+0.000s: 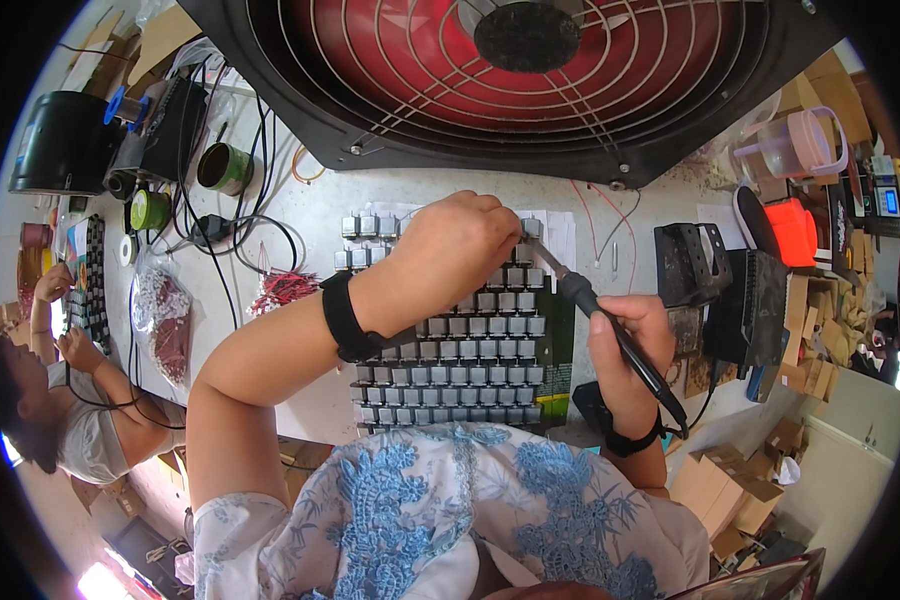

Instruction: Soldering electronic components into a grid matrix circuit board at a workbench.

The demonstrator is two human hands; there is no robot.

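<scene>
Left hand (457, 247) curled, palm down; right hand (632, 335) fisted, grip closed.

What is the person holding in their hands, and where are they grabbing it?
The right hand grips a soldering iron by its black handle. The left hand rests on the rows of small metal parts; whether it pinches anything cannot be told.

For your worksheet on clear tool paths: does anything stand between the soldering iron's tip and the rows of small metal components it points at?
Nothing visible blocks it. The soldering iron in the right hand angles up-left to the component rows. The left hand rests on the rows beside the tip and hides the contact point.
</scene>
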